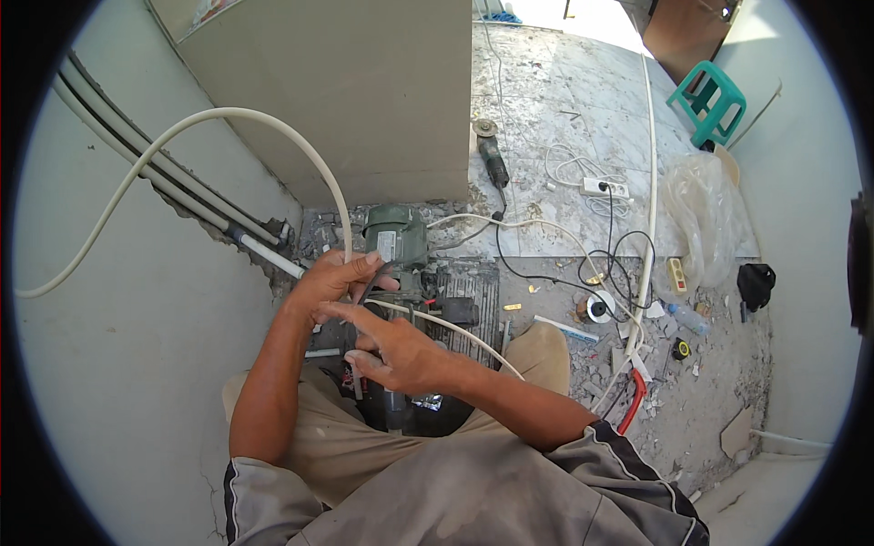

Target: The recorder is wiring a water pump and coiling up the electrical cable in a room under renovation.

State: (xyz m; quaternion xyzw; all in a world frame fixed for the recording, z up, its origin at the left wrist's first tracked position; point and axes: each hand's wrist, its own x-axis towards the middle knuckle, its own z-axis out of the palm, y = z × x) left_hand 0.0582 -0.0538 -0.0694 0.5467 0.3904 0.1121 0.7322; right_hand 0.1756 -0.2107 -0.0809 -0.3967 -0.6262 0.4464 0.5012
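Observation:
My left hand is closed around a thick white cable, which arcs up from it and over to the left wall. A dark strip, perhaps tape or cable, runs by its fingers. Close below, my right hand has bent fingers, its forefinger reaching to the left hand. What the right fingers grip, if anything, I cannot make out. Just beyond the hands stands a green electric water pump, partly hidden by them. Another stretch of white cable passes under my right hand toward my knee.
An angle grinder lies on the dusty tiles ahead. Farther right are a white power strip, a clear plastic bag and a green stool. A long white pipe, a red-handled tool and a tape measure lie among rubble.

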